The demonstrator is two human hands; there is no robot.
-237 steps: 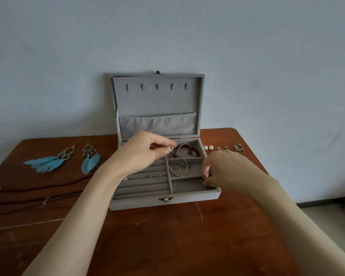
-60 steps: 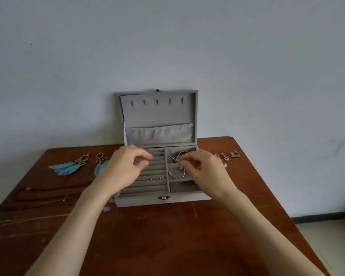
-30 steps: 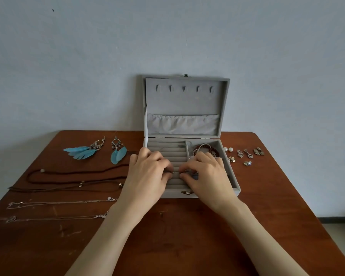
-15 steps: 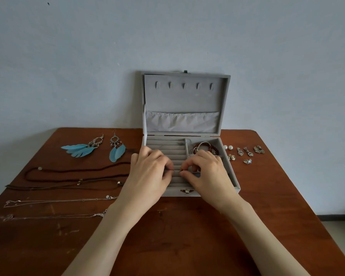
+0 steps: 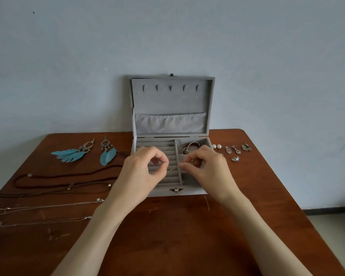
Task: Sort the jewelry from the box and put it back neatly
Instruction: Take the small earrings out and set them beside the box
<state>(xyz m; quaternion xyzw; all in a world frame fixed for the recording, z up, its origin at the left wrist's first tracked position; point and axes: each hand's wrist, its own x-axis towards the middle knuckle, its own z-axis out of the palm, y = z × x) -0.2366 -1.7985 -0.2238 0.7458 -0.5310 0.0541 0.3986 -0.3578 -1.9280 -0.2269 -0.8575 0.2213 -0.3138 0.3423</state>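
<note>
**Desk:** What are your hands doing over the jewelry box (image 5: 168,193)?

**Caption:** Both hover above its open tray. Your left hand (image 5: 139,172) has its grip pinched, thumb and forefinger closed on a tiny silver piece (image 5: 167,162) held over the ring rolls (image 5: 163,177). Your right hand (image 5: 207,168) is pinched as well, over the divider between the rolls and the right-hand compartments; something small glints at its fingertips, but you cannot tell from here what it is.

**Desk:** And where does the box stand?

**Caption:** It sits on the brown surface (image 5: 167,236), against the pale wall, with the lid (image 5: 171,100) upright and its gathered pocket facing you. A small pair of studs (image 5: 172,169) is tucked into the rolls between your two hands. A reddish bracelet (image 5: 191,145) lies in the back right compartment, just beyond your right knuckles.

**Desk:** What lies outside the box?

**Caption:** To your left, two blue feather earrings (image 5: 72,154) rest near the back edge. In front of them, dark cord necklaces (image 5: 64,177) stretch across the surface, and thin silver chains (image 5: 48,206) lie nearer to you. To your right, two pearl studs (image 5: 216,146) sit just beside the box, with a scatter of small metal earrings (image 5: 236,151) farther out.
</note>
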